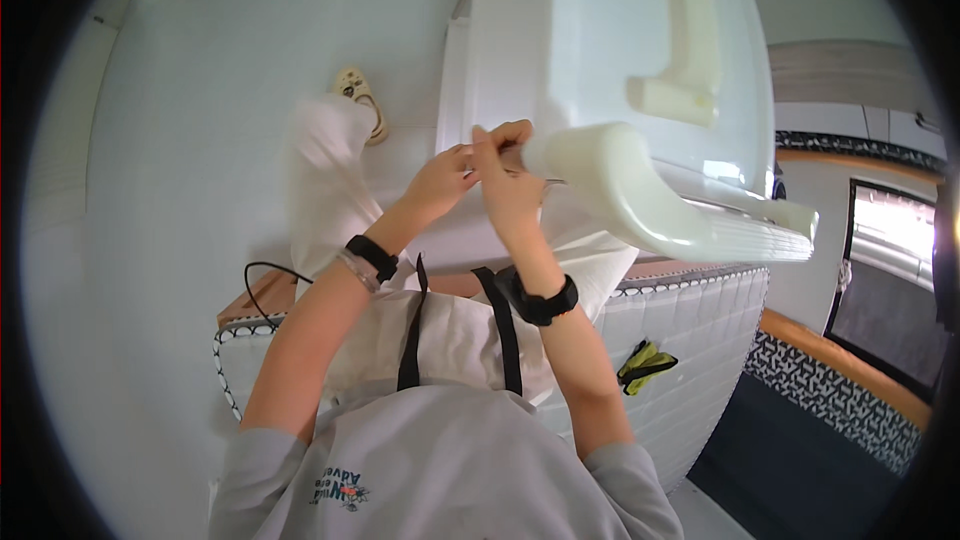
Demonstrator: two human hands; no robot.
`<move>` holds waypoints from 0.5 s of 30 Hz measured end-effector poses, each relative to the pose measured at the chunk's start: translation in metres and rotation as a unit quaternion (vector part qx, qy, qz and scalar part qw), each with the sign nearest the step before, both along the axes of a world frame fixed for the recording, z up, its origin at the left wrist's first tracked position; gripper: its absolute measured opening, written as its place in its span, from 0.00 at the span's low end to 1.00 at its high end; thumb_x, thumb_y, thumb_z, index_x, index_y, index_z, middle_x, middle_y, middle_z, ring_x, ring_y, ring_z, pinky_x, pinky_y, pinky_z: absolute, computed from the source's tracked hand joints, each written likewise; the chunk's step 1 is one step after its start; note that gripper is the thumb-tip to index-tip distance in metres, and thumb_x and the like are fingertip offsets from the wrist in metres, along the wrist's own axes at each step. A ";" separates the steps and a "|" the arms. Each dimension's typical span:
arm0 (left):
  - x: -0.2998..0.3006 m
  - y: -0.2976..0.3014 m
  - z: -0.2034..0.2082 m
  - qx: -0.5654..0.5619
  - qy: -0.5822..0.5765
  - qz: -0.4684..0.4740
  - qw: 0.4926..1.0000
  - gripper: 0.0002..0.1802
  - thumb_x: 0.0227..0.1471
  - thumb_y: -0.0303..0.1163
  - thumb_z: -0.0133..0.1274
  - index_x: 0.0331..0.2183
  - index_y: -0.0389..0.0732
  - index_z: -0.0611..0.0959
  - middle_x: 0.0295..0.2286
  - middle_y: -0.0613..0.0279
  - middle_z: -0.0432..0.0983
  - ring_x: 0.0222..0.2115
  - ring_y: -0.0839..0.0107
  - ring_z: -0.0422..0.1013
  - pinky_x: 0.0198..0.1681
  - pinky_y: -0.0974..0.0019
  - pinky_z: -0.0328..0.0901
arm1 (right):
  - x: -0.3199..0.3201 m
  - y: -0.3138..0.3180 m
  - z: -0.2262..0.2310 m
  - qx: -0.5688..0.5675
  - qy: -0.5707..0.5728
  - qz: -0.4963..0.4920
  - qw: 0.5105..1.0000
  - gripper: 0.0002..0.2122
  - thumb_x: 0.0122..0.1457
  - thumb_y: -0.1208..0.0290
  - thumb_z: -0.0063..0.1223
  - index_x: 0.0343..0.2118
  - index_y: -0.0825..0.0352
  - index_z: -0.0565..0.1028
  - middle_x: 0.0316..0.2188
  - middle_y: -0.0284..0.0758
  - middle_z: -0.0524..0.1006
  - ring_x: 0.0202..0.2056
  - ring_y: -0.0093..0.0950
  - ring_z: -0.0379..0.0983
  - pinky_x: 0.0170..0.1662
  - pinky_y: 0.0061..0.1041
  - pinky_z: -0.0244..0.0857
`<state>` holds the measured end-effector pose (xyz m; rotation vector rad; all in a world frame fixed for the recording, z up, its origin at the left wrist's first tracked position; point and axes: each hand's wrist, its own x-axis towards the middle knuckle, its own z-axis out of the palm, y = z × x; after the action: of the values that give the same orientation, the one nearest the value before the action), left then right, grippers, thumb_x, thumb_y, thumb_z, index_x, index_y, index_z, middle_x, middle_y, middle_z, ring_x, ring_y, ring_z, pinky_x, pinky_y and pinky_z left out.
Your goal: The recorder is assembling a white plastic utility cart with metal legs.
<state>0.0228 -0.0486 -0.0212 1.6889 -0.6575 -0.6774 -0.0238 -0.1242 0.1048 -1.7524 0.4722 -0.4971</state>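
Head view: 1 white unit w/ curved leg, to R of both hands; L hand, bent fingers close to R hand's, grip contents hidden, can't tell if clamped; R hand, fingers curled, just beside leg's end, contact unclear, grip likewise can't tell; 1 thin rod, betw. R hand & leg, kind unclear; 1 blk band, L wrist; 1 blk watch, R wrist; 1 quilted mattress; 1 green/blk item on same; 1 cream shoe, floor; 1 window, far R
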 end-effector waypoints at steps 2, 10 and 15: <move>0.000 0.005 0.019 0.014 -0.068 0.006 0.998 0.15 0.45 0.31 0.50 0.38 0.39 0.74 0.37 0.52 0.71 0.37 0.55 0.68 0.40 0.60 0.63 | 0.001 0.011 0.012 -0.039 -0.107 -0.031 0.993 0.06 0.51 0.79 0.52 0.20 0.69 0.68 0.16 0.27 0.68 0.18 0.15 0.61 0.22 0.17 0.55; 0.003 -0.033 0.115 0.151 0.042 -0.048 0.986 0.19 0.45 0.31 0.50 0.41 0.35 0.71 0.33 0.53 0.73 0.35 0.65 0.69 0.39 0.66 0.63 | -0.010 0.026 0.000 -0.119 -0.044 -0.068 0.990 0.05 0.51 0.72 0.52 0.26 0.68 0.72 0.21 0.32 0.72 0.24 0.24 0.67 0.30 0.21 0.61; -0.008 -0.002 0.112 0.091 0.005 -0.099 0.991 0.19 0.45 0.31 0.50 0.41 0.35 0.71 0.33 0.53 0.73 0.35 0.65 0.69 0.39 0.66 0.63 | -0.022 0.018 -0.035 -0.323 -0.060 -0.005 0.945 0.16 0.47 0.74 0.52 0.42 0.67 0.70 0.36 0.38 0.73 0.34 0.36 0.70 0.36 0.31 0.63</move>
<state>0.0150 -0.0502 0.0910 1.8005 -0.7820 -0.9083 -0.0460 -0.1064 0.0701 -2.3267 0.2394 -0.8255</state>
